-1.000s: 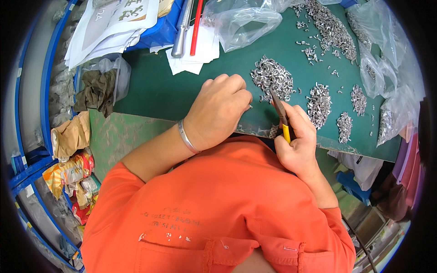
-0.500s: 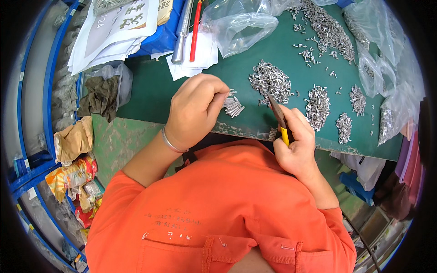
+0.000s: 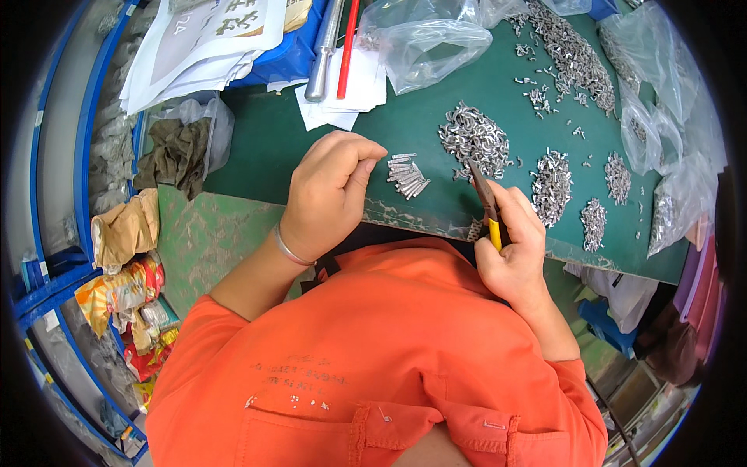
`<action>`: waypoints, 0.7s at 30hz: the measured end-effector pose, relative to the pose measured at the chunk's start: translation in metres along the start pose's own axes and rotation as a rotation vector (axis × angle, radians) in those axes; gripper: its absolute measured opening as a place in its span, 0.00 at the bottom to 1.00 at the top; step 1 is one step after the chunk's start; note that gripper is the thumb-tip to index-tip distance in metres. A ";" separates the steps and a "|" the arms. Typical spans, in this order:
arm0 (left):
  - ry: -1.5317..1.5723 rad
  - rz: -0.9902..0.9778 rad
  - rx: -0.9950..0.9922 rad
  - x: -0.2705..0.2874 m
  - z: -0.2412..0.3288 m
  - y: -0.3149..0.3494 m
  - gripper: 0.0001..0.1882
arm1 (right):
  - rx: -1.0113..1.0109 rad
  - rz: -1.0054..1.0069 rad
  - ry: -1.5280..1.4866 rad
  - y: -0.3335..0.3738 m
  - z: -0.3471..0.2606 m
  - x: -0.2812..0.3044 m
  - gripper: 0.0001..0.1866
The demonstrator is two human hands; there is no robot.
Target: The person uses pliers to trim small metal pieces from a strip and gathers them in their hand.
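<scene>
My right hand (image 3: 514, 243) is wrapped round pliers (image 3: 485, 196) with a yellow grip, their dark jaws pointing at the edge of a heap of small curved metal pieces (image 3: 475, 136). Left of that heap, my left hand (image 3: 331, 191) hovers by the table's near edge, thumb and forefinger pinched together. Whatever may be in that pinch is hidden. Just right of its fingertips lies a little stack of thin silvery springs or rods (image 3: 408, 177). Further right are smaller piles of metal pieces (image 3: 552, 187).
The green table (image 3: 264, 148) bears a large spread of metal pieces (image 3: 572, 54) and clear plastic bags (image 3: 424, 50). A steel rod (image 3: 322, 66) and a red stick (image 3: 348, 58) lie on white paper. A plastic tub (image 3: 221, 132) with a dark cloth stands left, near blue shelving (image 3: 93, 109).
The view has shifted slightly, so the table's things appear further right. My left hand has drawn a little away from the small stack; the right still grips the pliers.
</scene>
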State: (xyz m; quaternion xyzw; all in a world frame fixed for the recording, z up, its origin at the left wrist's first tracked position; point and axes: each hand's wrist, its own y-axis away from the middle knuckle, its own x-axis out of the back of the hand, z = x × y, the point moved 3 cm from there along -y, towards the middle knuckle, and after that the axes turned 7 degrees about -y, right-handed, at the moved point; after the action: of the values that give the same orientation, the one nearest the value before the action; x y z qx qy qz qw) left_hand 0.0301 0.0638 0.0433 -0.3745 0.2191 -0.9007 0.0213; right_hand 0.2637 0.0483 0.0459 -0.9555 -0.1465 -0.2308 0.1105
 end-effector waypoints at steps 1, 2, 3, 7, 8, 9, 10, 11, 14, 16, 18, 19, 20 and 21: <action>-0.014 -0.031 -0.008 -0.001 0.001 -0.001 0.06 | -0.003 -0.001 0.001 0.000 0.000 0.000 0.32; -0.028 -0.062 -0.015 -0.002 0.002 -0.001 0.06 | -0.007 -0.002 0.003 0.000 -0.001 0.000 0.32; -0.042 -0.094 -0.023 -0.004 0.003 -0.001 0.06 | -0.009 -0.003 0.003 0.000 -0.001 0.000 0.32; -0.122 -0.134 -0.060 -0.009 0.004 -0.001 0.07 | -0.001 -0.002 0.004 0.000 0.000 0.000 0.32; -0.122 -0.133 -0.053 -0.009 0.004 -0.001 0.07 | 0.000 -0.005 0.005 0.000 -0.001 0.000 0.32; -0.122 -0.134 -0.047 -0.009 0.003 -0.001 0.07 | 0.000 -0.005 0.005 0.000 -0.001 0.000 0.32; -0.115 -0.125 -0.051 -0.009 0.002 -0.001 0.07 | -0.002 -0.005 0.008 0.000 -0.001 0.000 0.32; -0.107 -0.116 -0.056 -0.010 0.002 -0.001 0.06 | -0.004 -0.005 0.011 0.000 0.000 0.000 0.31; -0.042 -0.089 -0.001 -0.008 0.001 0.000 0.05 | -0.009 -0.009 0.005 0.000 -0.001 0.000 0.32; 0.114 -0.093 0.116 -0.008 0.000 0.001 0.05 | -0.005 -0.031 -0.010 -0.002 -0.003 0.001 0.32; 0.368 -0.116 0.285 -0.010 -0.001 0.005 0.05 | 0.006 -0.069 -0.029 -0.005 -0.004 0.003 0.33; 0.531 -0.104 0.357 -0.011 0.002 0.005 0.05 | 0.006 -0.104 -0.035 -0.007 -0.006 0.002 0.33; 0.694 -0.093 0.427 -0.012 0.006 0.004 0.05 | 0.006 -0.138 -0.042 -0.008 -0.010 0.001 0.33; 0.858 -0.083 0.498 -0.013 0.008 0.004 0.05 | 0.004 -0.175 -0.048 -0.009 -0.013 -0.001 0.33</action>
State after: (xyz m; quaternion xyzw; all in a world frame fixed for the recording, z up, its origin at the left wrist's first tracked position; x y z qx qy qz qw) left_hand 0.0443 0.0597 0.0381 0.0380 -0.0286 -0.9987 -0.0178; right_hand 0.2549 0.0526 0.0584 -0.9442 -0.2323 -0.2163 0.0884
